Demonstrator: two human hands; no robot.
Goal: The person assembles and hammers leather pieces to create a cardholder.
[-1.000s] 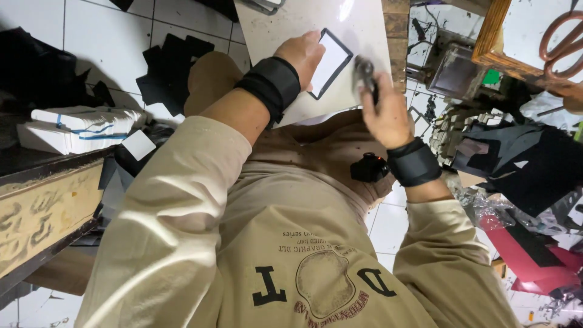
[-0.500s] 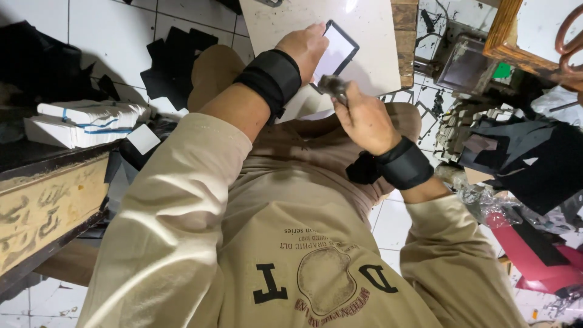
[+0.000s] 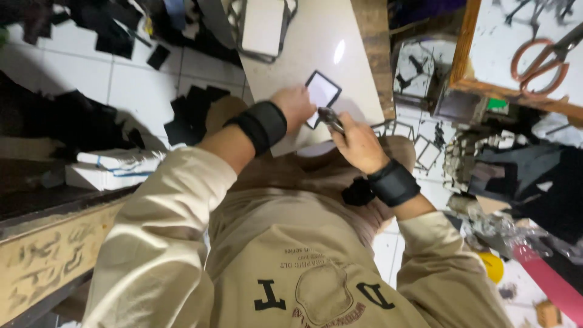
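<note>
My left hand (image 3: 296,106) presses down on a small white rectangular piece with a black border (image 3: 322,94) lying on a pale work board (image 3: 316,42). My right hand (image 3: 358,143) grips a small dark metal cutting tool (image 3: 331,118) whose tip touches the lower edge of that piece. Both wrists carry black wrist bands. I wear a beige sweatshirt that fills the lower part of the view.
A white slab in a metal frame (image 3: 262,25) lies at the board's far end. Black offcuts (image 3: 188,112) litter the white tiled floor. Orange-handled scissors (image 3: 537,58) rest on a wood-framed board at right. White boxes (image 3: 112,170) sit at left.
My hands and the bordered piece have shifted lower on the board. My right hand has brought the tool from the piece's right side to its lower edge, close to my left hand.
</note>
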